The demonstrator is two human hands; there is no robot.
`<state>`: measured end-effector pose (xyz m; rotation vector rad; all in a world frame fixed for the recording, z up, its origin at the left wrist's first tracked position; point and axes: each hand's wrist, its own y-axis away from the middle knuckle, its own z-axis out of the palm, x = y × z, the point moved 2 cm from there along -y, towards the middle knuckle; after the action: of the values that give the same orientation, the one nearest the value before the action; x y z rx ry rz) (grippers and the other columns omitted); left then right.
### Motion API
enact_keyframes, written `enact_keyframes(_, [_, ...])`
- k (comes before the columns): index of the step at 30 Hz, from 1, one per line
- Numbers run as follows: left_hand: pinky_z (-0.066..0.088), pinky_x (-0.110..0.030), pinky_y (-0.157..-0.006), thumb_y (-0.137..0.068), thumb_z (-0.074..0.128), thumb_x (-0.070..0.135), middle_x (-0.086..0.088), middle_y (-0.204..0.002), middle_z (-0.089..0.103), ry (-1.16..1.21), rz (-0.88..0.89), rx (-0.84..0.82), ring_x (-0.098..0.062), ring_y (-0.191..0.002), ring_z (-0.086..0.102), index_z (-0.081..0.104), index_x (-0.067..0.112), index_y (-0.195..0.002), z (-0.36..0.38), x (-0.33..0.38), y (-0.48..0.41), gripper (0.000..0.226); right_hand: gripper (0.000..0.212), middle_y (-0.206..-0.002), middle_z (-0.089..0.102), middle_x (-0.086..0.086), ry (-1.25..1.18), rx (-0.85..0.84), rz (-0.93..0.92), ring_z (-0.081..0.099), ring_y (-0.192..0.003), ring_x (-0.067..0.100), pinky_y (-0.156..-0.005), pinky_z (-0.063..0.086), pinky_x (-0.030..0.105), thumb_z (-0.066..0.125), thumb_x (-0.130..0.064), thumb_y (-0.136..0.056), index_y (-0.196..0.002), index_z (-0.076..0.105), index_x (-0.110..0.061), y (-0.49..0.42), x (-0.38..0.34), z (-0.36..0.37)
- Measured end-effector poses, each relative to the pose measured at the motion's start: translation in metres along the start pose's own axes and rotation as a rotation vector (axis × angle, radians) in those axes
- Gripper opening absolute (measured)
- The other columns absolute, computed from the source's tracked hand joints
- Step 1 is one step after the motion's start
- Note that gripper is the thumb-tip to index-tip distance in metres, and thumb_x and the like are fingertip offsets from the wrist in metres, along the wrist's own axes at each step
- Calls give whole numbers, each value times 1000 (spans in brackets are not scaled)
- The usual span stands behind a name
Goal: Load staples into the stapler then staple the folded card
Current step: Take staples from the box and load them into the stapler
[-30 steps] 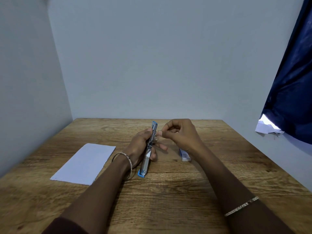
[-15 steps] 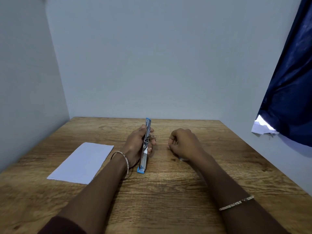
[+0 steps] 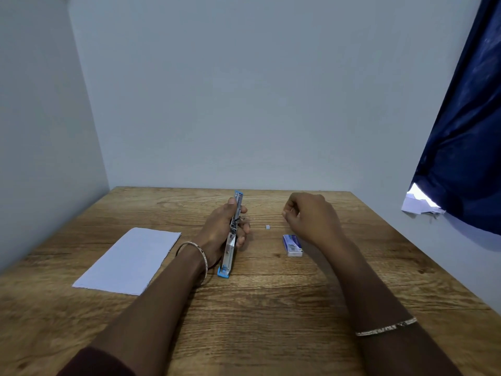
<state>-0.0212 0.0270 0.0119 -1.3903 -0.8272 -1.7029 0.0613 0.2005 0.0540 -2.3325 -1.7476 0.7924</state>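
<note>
Head view takes in a wooden table [image 3: 271, 308] running back to a pale wall, and the risks can be read off it from the biggest thing down.

At 9 o'clock from the table's middle lies the folded card [image 3: 127, 260], flat, untouched and well apart from both hands. Its near corner sits just beside the left forearm, so a careless sweep of that arm could push it askew or toward the near edge before stapling begins.

At 12 o'clock the left hand [image 3: 221, 229] is wrapped around the stapler [image 3: 232, 237], which stands on its blue rear end on the table and leans away toward the wall, opened out long and thin. Propped on so small a foot, it could tip or twist if the grip slackens, and any strip already in the channel might slide out; whether staples are in it I cannot tell.

At 3 o'clock from the stapler, the right hand [image 3: 309, 218] hovers above the table with fingers curled in loosely; whether it pinches anything is hidden from here.

Below that hand, at about 5 o'clock from it, rests the staple box [image 3: 292, 245], just beside the wrist. A dropped wrist could knock it away.

Smallest is 1 stray staple piece [image 3: 267, 226], lying between the 2 hands. It looks too short to be a full strip, and being so tiny it would be fiddly to pick up and easily lost on the wood grain.
</note>
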Motion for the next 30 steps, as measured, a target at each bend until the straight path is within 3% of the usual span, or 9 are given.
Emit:
enact_keyframes(7, [37,-17,-38,-108,37,44,-4,-52,62,20,-17,-9,-13,-33,46,55,12,-99,1,-1,-3,38,40,-84,68,-9,-35,-358,113,65,-86,13,-72,50,31,85,-56,-72,-90,72,-22,9,20,-4])
enact_keyframes(10, [37,-17,-38,-108,37,42,-5,-53,62,28,-21,-17,-15,-33,45,54,11,-100,1,-2,-4,36,59,-94,61,-10,-32,-463,96,62,-96,15,-76,48,30,92,-55,-61,-107,71,-24,9,21,-2])
enact_keyframes(13, [36,-17,-38,-108,39,42,-5,-52,61,67,-28,-50,-13,-31,43,53,11,-99,2,-3,-5,35,60,-93,61,-9,-4,-509,30,60,-92,15,-70,45,28,93,-48,-63,-113,71,-24,7,23,0])
enact_keyframes(16, [32,-16,-37,-104,47,44,-4,-52,56,124,-31,-109,-9,-29,35,50,11,-94,4,-4,-4,35,53,-97,67,-4,-106,-424,-11,62,-87,15,-69,45,27,93,-45,-66,-109,72,-23,6,23,2])
enact_keyframes(21, [31,-15,-32,-99,61,29,-1,-54,55,134,-38,-161,-6,-25,30,48,9,-85,11,-9,-6,29,54,-107,67,-3,-398,-64,-195,65,-85,18,-75,51,27,89,-38,-73,-120,71,-20,4,-2,5])
enact_keyframes(24, [30,-16,-32,-95,64,27,1,-47,49,208,-25,-206,-5,-25,28,55,7,-93,12,-10,-5,22,58,-112,67,-1,-450,-27,-282,66,-88,21,-82,54,32,89,-35,-74,-126,69,-20,6,-10,12])
enact_keyframes(27, [27,-19,-37,-91,65,33,2,-35,35,263,-30,-240,-7,-25,27,65,5,-90,8,-9,-4,27,59,-111,65,-2,-446,-27,-337,61,-87,13,-83,52,28,86,-34,-78,-132,66,-20,8,-13,21])
enact_keyframes(30, [28,-16,-31,-100,56,23,0,-38,47,306,-5,-227,-4,-22,28,59,-2,-104,7,-8,-6,26,58,-106,61,-1,-500,-31,-386,56,-90,4,-83,46,19,81,-31,-84,-138,62,-19,10,-16,28])
